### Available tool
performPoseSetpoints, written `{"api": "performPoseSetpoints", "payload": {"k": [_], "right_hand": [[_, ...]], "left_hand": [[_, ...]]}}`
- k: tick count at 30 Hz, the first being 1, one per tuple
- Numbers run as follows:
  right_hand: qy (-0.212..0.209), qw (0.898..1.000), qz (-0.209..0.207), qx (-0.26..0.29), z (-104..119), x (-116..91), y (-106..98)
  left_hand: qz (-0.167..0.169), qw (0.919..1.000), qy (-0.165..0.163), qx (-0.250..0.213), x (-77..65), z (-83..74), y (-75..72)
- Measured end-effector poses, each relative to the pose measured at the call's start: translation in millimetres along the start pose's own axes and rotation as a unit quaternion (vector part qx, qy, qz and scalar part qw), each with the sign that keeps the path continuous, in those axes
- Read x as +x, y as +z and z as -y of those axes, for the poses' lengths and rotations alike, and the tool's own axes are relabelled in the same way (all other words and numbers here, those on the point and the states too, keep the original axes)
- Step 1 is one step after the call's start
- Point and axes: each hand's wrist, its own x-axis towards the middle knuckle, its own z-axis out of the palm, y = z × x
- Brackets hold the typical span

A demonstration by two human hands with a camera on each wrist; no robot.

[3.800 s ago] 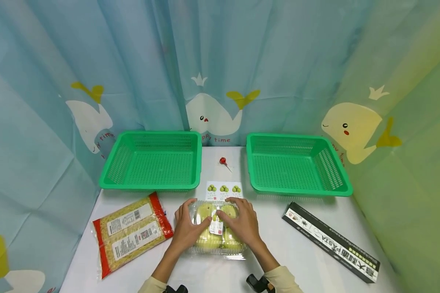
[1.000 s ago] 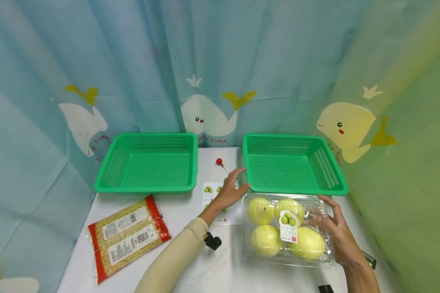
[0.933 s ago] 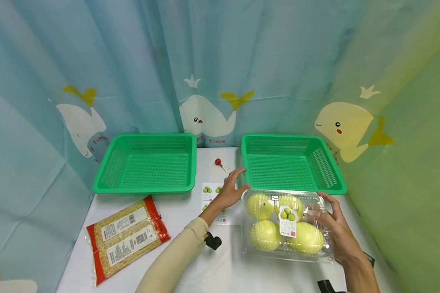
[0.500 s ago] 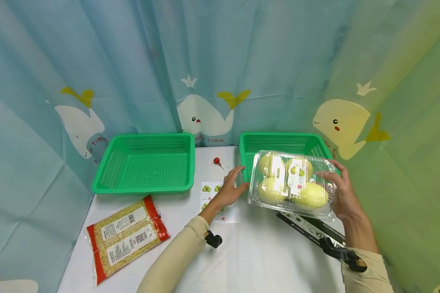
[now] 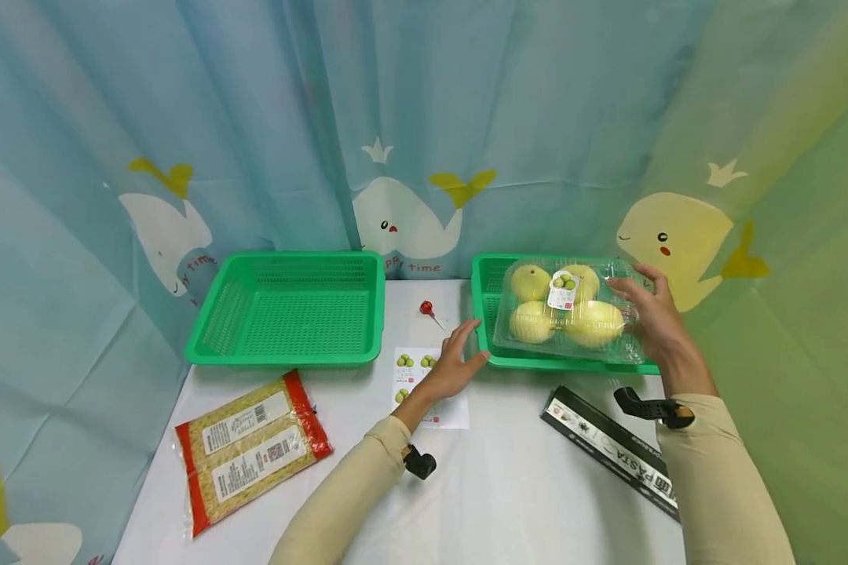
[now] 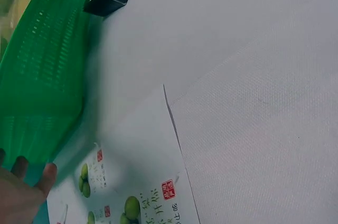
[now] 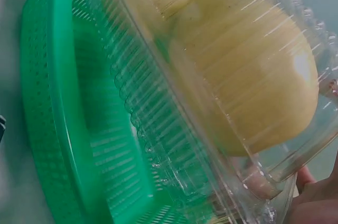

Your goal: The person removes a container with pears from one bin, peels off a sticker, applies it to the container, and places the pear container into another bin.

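A clear plastic clamshell box of yellow-green pears point(image 5: 564, 320), with a white fruit label on its lid, is within the outline of the right green basket point(image 5: 572, 366). My right hand point(image 5: 659, 323) grips its right end, with fingers and thumb at the side. In the right wrist view, the box point(image 7: 174, 76) sits at a slant above the basket floor, so I cannot tell whether its whole base rests there. My left hand point(image 5: 450, 372) touches the left rim of that basket with relaxed fingers; in the left wrist view its fingertips point(image 6: 48, 174) meet the green wall.
Another green basket point(image 5: 290, 362) stands at the back left. Before it lies a red-edged bag of pasta point(image 5: 254, 447). A black-and-white pasta box point(image 5: 608, 447) lies at right, partly behind my right sleeve. Between the baskets are a sticker sheet point(image 5: 434, 416) and a red lollipop point(image 5: 427, 308).
Both hands held the pear box at the front middle earlier. My right hand has since carried it right and up over the right basket, then lower; my left hand moved to that basket's rim.
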Motion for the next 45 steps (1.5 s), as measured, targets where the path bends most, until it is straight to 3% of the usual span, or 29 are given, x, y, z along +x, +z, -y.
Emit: {"api": "performPoseSetpoints", "payload": {"k": [11, 19, 28, 35, 45], "right_hand": [[0.032, 0.994, 0.013, -0.1, -13, 39, 16], [0.085, 0.987, 0.014, -0.132, -32, 49, 9], [0.1, 0.983, -0.005, -0.156, -43, 52, 7], [0.093, 0.976, -0.058, -0.189, -47, 57, 14], [0.075, 0.978, -0.124, -0.151, -57, 64, 21]], "left_hand": [[-0.002, 0.9999, -0.002, 0.013, 4.1, -2.3, 0.9], [-0.005, 0.9999, -0.003, 0.015, 4.4, -3.2, 2.2], [-0.005, 0.9998, 0.0, 0.019, 2.8, -2.6, 2.1], [0.0, 0.9997, -0.006, 0.022, 3.7, 0.7, 0.9], [0.0, 0.9996, -0.009, 0.028, 3.4, 1.2, 1.4]]}}
